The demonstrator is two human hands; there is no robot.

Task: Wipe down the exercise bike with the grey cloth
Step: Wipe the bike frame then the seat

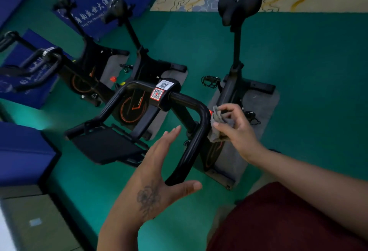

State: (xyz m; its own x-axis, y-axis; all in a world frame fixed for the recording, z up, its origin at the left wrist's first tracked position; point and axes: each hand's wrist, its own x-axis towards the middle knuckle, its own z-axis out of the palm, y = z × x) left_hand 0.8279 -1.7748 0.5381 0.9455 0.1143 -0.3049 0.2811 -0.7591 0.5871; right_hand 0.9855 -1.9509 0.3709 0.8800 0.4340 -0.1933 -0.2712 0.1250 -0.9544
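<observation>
Exercise bike | flywheel reads HANKA | 2 QR stickers | right hand fingers pinch grey cloth | left hand fingers wide

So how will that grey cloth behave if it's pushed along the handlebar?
The grey cloth looks limp: it bunches and folds in the right hand, so it should wrap the handlebar. It probably weighs little and may slip off the smooth tube.

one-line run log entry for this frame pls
step: wiping handlebar | right hand: pinches grey cloth against handlebar right bend | left hand: open beside bar, holds nothing | saddle: no hand on it
</observation>
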